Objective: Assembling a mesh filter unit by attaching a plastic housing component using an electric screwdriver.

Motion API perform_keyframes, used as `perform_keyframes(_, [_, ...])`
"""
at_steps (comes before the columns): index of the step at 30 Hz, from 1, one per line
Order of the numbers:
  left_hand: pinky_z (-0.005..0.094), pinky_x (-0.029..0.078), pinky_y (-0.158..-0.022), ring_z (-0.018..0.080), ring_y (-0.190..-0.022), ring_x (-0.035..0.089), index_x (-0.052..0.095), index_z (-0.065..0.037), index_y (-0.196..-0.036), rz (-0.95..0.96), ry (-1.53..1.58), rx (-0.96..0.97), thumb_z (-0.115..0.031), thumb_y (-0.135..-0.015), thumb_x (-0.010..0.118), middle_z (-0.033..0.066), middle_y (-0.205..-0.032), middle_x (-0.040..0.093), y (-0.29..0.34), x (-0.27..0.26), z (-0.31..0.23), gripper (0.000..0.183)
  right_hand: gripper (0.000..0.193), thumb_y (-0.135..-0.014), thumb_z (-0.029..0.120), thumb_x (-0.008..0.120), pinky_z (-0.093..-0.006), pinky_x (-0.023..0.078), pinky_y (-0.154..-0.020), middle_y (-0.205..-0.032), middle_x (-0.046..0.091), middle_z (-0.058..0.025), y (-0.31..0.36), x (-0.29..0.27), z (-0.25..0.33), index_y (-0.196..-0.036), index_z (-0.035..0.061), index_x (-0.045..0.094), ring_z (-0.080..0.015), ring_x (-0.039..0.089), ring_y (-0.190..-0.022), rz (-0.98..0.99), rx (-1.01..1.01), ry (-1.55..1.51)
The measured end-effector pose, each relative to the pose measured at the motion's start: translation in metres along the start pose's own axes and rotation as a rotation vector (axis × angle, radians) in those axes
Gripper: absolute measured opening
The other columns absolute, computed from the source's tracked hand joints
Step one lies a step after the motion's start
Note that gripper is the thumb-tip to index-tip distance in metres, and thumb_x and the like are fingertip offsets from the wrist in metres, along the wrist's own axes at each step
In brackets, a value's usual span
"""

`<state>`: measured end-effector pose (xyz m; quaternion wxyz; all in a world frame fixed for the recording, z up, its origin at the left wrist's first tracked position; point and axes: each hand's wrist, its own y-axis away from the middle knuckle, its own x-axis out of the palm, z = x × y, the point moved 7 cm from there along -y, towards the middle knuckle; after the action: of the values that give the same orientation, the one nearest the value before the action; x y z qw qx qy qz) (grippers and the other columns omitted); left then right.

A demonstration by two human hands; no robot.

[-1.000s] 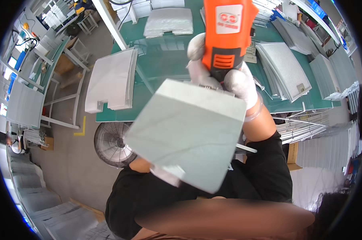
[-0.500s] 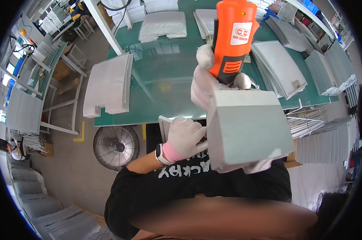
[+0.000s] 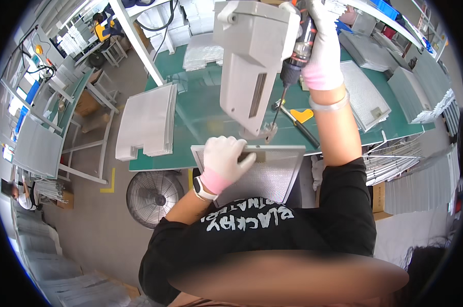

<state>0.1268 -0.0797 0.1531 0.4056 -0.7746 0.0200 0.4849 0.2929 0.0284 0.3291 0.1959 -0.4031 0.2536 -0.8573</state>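
My gloved left hand (image 3: 224, 161) grips the upper edge of a framed mesh panel (image 3: 272, 176), fingers over the rim. The panel rests against the near table edge and my body. My gloved right hand (image 3: 323, 46) is wrapped round a power screwdriver (image 3: 293, 66) with a large grey slotted housing (image 3: 247, 66) attached. Its long bit points down into a metal nosepiece (image 3: 265, 134), close to the panel's top edge. Whether it touches the frame, I cannot tell. On the table behind lie a black-handled hammer (image 3: 304, 130) and a yellow flat piece (image 3: 302, 115).
White notched panels (image 3: 147, 120) are stacked at the table's left, mesh panels (image 3: 367, 94) at its right. A floor fan (image 3: 154, 199) stands below the near left edge. More stacked panels (image 3: 413, 184) stand right. People sit at far-left workstations.
My right hand has turned the screwdriver from lying toward me to pointing down, and moved it away from my body. The mesh panel is now exposed; my left hand still holds it.
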Motion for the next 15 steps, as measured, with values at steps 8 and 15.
perform_keyframes(8, [0.0434, 0.047, -0.069, 0.0299, -0.073, 0.063, 0.065, -0.008, -0.082, 0.081, -0.085, -0.139, -0.033, -0.078, 0.067, 0.0114, -0.073, 0.062, -0.058, 0.010, 0.078, 0.026, 0.021, -0.094, 0.025, 0.063, -0.0211, 0.046, -0.049, -0.075, 0.061, -0.0007, -0.011, 0.014, 0.036, -0.106, 0.0084, 0.058, -0.0085, 0.057, -0.059, -0.165, -0.039, 0.461])
perform_keyframes(15, [0.0390, 0.050, -0.088, 0.0326, -0.095, 0.066, 0.071, -0.007, -0.098, 0.281, -0.010, -0.417, -0.050, -0.081, 0.057, 0.0163, -0.099, 0.070, -0.147, 0.033, 0.162, 0.048, 0.058, -0.090, 0.025, 0.067, -0.0309, 0.047, -0.088, -0.115, 0.062, -0.0135, -0.044, -0.021, 0.092, -0.137, -0.0009, 0.045, -0.0203, 0.059, -0.104, -0.109, -0.659, 1.504])
